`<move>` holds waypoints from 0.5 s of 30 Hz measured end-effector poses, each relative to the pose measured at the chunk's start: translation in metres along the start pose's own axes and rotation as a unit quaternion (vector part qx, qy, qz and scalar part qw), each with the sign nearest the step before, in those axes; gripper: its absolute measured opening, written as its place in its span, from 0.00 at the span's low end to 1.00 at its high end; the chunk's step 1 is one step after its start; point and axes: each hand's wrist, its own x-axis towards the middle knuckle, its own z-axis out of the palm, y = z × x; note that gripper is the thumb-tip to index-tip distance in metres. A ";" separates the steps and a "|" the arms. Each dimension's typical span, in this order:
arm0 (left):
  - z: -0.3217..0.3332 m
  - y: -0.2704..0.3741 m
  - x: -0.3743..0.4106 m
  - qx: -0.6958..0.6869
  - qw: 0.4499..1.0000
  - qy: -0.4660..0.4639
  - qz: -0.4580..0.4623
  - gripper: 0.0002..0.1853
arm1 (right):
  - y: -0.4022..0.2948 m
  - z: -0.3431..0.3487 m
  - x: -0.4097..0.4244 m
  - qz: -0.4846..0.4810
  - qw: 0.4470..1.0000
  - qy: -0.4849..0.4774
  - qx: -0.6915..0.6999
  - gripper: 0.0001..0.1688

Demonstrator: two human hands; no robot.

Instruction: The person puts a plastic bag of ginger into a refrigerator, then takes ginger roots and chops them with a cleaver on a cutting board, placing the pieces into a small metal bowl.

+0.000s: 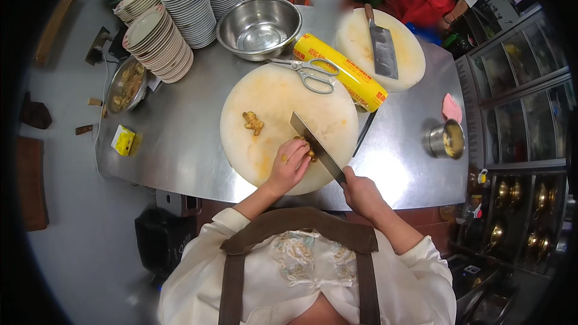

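Observation:
On a round white cutting board lies a piece of ginger root, pressed down by the fingers of my left hand. My right hand grips the handle end of a cleaver, whose blade is against or just beside the right side of that piece; contact is unclear. Another knobbly ginger root rests on the left part of the board. Kitchen scissors lie across the board's far edge. My left fingers partly hide the held ginger.
Beyond the board are a steel bowl, a yellow cling film box, stacked plates and a second board bearing another cleaver. A small steel pot stands right. Two people are across the steel table.

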 end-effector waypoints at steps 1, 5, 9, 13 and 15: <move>0.000 -0.001 0.000 0.001 1.000 0.001 0.006 0.17 | 0.000 -0.001 0.001 0.000 1.000 0.001 -0.003 0.11; -0.001 -0.009 -0.015 0.007 0.999 -0.045 -0.008 0.20 | 0.010 0.007 -0.002 -0.045 0.998 0.031 -0.021 0.12; 0.021 -0.032 -0.031 0.015 0.998 -0.057 0.014 0.22 | -0.004 -0.027 -0.021 0.050 0.997 -0.045 -0.025 0.19; 0.014 -0.015 -0.005 -0.016 0.998 -0.052 0.015 0.18 | -0.018 -0.050 -0.043 0.048 0.999 -0.020 0.000 0.19; -0.002 -0.010 -0.004 0.003 1.000 -0.018 0.012 0.18 | -0.054 -0.071 -0.037 0.179 0.975 -0.076 0.110 0.21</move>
